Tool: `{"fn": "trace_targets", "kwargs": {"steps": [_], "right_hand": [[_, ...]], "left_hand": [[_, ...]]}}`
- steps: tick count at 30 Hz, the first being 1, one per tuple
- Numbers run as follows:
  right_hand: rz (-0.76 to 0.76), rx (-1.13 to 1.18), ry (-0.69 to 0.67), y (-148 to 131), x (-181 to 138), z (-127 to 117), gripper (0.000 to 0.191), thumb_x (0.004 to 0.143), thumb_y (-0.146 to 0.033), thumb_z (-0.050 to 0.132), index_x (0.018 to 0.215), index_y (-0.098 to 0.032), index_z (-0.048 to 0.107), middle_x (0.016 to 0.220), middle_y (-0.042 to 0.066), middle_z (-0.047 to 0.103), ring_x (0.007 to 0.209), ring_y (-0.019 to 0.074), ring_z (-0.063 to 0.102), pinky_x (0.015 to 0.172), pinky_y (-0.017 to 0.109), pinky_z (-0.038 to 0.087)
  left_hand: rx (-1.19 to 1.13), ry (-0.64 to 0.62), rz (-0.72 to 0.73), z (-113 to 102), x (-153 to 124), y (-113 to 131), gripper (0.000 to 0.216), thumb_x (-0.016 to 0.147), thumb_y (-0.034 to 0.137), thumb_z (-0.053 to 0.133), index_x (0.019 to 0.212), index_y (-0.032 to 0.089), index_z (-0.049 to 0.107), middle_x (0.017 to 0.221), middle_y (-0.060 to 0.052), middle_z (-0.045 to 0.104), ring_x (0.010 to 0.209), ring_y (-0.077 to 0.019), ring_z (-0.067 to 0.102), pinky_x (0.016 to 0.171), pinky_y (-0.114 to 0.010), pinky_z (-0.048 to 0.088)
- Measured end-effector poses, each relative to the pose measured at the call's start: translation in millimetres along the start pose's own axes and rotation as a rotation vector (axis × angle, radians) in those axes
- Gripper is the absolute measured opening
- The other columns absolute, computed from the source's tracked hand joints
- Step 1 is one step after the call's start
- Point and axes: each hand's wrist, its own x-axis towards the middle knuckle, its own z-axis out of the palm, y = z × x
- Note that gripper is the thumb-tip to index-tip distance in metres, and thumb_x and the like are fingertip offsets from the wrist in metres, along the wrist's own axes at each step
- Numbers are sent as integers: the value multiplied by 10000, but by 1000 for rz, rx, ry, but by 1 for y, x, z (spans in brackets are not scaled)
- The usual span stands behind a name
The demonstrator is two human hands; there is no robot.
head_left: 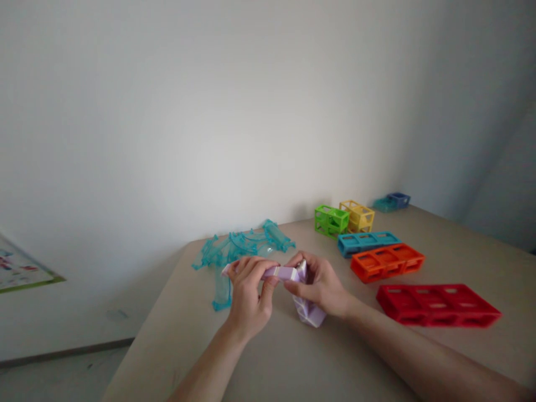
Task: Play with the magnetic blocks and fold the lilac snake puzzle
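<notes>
My left hand (248, 293) is closed around a pale purple plastic bar piece (285, 273), held roughly level above the table. My right hand (319, 285) is closed on a second pale purple frame piece (309, 312) that stands upright on the beige table (293, 363). The two purple pieces meet between my hands, near my thumbs. Both forearms reach in from the bottom edge of the view.
Translucent teal track pieces (240, 248) lie just behind my hands. To the right lie a red frame block (438, 304), an orange one (387, 261) and a blue one (367, 242); green (331, 220) and yellow (357, 216) cubes stand behind. A white wall is close behind the table.
</notes>
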Motion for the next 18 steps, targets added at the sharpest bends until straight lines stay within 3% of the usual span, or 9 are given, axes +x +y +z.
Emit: {"fn": "trace_targets", "kwargs": {"steps": [7, 14, 18], "right_hand": [[-17, -57, 146, 6, 0, 7, 327, 575, -261, 794, 728, -166, 522, 547, -71, 517, 456, 61, 386, 427, 184, 309], [-40, -144, 301, 7, -4, 15, 341, 675, -397, 753, 795, -166, 533, 585, -59, 528, 488, 80, 421, 451, 195, 341], [-60, -197, 358, 6, -4, 14, 365, 682, -454, 740, 800, -171, 541, 589, -51, 537, 481, 93, 427, 453, 212, 347]], "left_hand": [[68, 67, -3, 4, -1, 1, 138, 878, 280, 525, 962, 222, 618, 969, -55, 654, 948, -240, 538, 922, -436, 260], [243, 182, 9, 11, -3, 7, 173, 877, 259, 552, 1034, 223, 617, 1005, -73, 668, 973, -239, 572, 996, -478, 225], [249, 188, 41, 13, -4, 6, 223, 873, 241, 555, 1087, 218, 615, 1006, -78, 671, 963, -230, 598, 1012, -472, 280]]}}
